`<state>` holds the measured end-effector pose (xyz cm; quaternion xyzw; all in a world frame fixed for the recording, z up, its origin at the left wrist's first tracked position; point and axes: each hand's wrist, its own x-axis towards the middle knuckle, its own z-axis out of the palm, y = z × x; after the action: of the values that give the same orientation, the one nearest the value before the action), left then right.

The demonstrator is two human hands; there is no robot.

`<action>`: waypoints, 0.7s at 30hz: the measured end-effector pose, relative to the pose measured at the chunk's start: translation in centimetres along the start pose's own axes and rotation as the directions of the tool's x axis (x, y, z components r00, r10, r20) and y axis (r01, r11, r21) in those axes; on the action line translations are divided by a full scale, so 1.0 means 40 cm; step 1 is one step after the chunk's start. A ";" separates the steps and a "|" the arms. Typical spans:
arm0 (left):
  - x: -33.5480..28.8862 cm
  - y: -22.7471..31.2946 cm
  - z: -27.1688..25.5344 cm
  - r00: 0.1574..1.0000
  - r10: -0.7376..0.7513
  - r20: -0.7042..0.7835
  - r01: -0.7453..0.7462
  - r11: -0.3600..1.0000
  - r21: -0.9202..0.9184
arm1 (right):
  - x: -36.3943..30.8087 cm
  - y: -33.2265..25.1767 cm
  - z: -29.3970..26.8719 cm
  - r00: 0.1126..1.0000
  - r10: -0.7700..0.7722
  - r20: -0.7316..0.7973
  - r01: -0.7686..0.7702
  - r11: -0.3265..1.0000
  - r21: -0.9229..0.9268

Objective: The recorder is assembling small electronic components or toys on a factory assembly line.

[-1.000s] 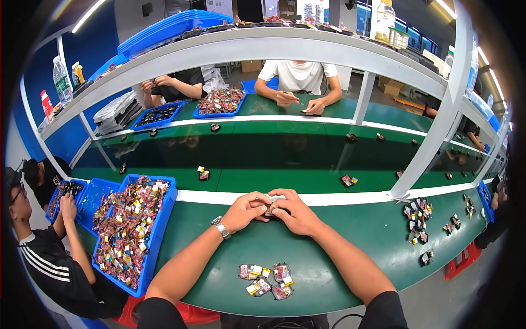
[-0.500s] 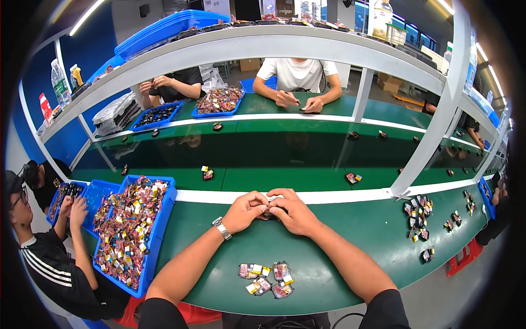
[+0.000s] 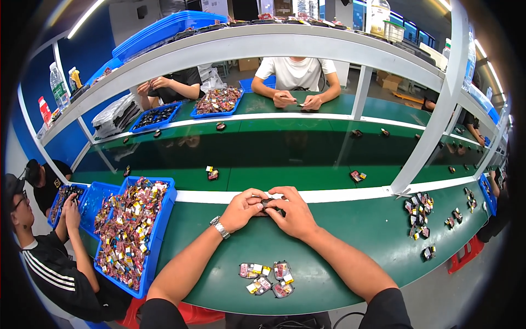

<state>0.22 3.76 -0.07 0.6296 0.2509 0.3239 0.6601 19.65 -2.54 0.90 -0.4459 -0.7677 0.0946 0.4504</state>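
Both of my hands meet over the near green bench (image 3: 219, 285), close to its white far edge. Between their fingertips is a small dark part (image 3: 266, 205), mostly covered, so its kind cannot be made out. My left hand (image 3: 241, 210), with a metal watch on the wrist, pinches it from the left. My right hand (image 3: 296, 213) closes on it from the other side, thumb and fingers bent. Nearer to me lie several small black-cased electronic assemblies (image 3: 282, 270) with red boards and yellow-and-white pieces, grouped together between my forearms.
A blue bin (image 3: 161, 236) heaped with similar assemblies stands at left, beside a co-worker (image 3: 49, 257). More assemblies (image 3: 417, 215) lie at right. Beyond the white edge runs a green belt (image 3: 274, 178) with scattered units. A shelf frame's post (image 3: 433, 109) rises at right; people sit opposite.
My fingers have shifted a little around the dark part, and more of it shows. Units on the belt have moved slightly right. The co-worker at left has lowered their hands toward a tray.
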 end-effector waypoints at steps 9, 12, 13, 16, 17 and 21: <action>-0.003 0.002 -0.004 1.000 -0.014 0.017 0.015 0.999 -0.043 | -0.005 0.002 0.014 0.998 -0.021 -0.052 0.021 1.000 -0.007; 0.000 0.000 -0.005 1.000 -0.011 0.021 0.012 0.999 -0.042 | -0.007 0.001 0.015 0.999 -0.002 -0.038 0.001 1.000 -0.007; 0.001 -0.001 -0.005 1.000 -0.010 0.021 0.011 0.999 -0.044 | -0.008 0.001 0.016 0.999 0.009 -0.043 -0.010 1.000 -0.014; 0.001 0.001 -0.004 1.000 -0.028 0.013 0.028 0.999 -0.047 | -0.011 -0.004 0.022 0.997 0.044 -0.061 -0.043 0.999 0.011; 0.002 0.002 -0.003 1.000 -0.026 0.015 0.026 0.999 -0.046 | -0.012 -0.005 0.024 0.995 0.070 -0.073 -0.067 0.997 0.045; -0.002 0.006 -0.004 1.000 -0.029 0.001 0.029 0.997 -0.070 | -0.011 -0.008 0.030 0.993 0.071 -0.097 -0.064 0.995 0.072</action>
<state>0.01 3.79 0.15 0.6024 0.2485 0.3230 0.6863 18.63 -2.76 0.10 -0.4599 -0.7252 0.1138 0.4997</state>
